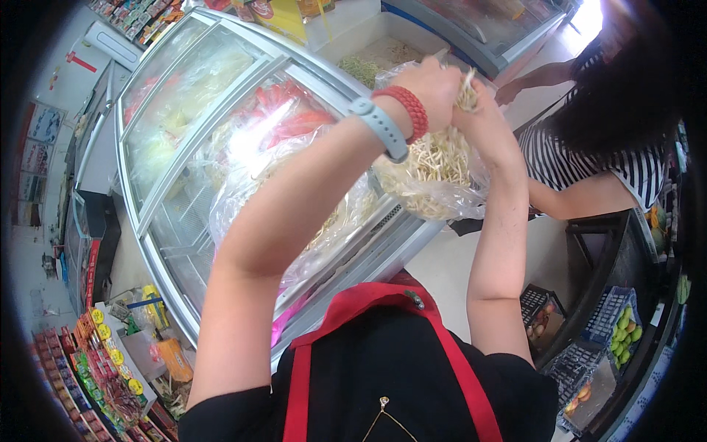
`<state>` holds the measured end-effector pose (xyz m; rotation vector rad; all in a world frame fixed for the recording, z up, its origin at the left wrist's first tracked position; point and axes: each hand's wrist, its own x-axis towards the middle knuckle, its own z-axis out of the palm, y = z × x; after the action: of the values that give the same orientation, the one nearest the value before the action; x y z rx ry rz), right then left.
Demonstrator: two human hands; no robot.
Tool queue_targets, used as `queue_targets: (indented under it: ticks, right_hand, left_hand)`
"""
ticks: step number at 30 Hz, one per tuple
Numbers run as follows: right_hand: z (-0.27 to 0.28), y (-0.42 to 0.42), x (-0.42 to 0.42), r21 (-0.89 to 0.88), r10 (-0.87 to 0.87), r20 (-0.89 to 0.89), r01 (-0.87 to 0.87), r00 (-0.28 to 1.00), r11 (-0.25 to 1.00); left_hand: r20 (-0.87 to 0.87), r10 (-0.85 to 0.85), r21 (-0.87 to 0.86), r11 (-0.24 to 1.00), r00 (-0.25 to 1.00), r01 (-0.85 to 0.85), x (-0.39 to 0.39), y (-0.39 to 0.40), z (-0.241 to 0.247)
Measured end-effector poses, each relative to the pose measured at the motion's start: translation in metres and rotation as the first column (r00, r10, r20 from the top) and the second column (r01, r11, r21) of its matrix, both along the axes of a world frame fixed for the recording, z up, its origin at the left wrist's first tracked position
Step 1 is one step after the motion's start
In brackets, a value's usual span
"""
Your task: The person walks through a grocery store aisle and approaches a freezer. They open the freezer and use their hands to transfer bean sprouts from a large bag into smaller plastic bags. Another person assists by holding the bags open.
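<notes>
A clear plastic bag of bean sprouts [436, 166] is below my hands, by the right corner of a glass-topped display freezer [182, 204]. My left hand [433, 96] is curled at the bag's mouth, with a pale blue wristband and a red braided bracelet on the wrist. Its fingertips are hidden, so what it grips does not show. Right beside it, my right hand [486, 124] has its fingers closed around a small tuft of sprouts [467, 95]. Another large clear bag of sprouts [342, 221] lies in the freezer's uncovered part, partly behind my left forearm.
Bagged red and pale foods [287, 119] fill the freezer. Beyond it, a white bin [381, 33] contains more sprouts. A person in a striped top [574, 149] stands close on the right. Crates of green fruit [624, 337] sit low right; packaged snacks [105, 359] line the lower left.
</notes>
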<state>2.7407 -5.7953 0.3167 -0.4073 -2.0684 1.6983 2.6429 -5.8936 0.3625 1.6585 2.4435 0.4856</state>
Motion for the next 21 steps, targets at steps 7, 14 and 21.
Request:
queue_targets:
  ticks: [7, 14, 21]
  right_hand:
    - [-0.114, 0.028, -0.002, 0.096, 0.121, 0.312, -0.158, 0.942, 0.983]
    - [-0.083, -0.010, 0.009, 0.530, -0.038, 0.549, -0.313, 0.835, 0.788]
    - [-0.073, -0.038, 0.013, 0.624, 0.006, 0.570, -0.438, 0.822, 0.647]
  left_hand:
    - [0.159, -0.265, -0.181, 0.939, 0.951, 0.292, -0.038, 0.023, -0.124]
    - [0.012, -0.011, -0.462, 0.887, 1.000, 0.015, -0.050, -0.033, -0.101]
    - [-0.042, 0.056, -0.328, 0.942, 0.998, -0.067, -0.052, -0.062, -0.084]
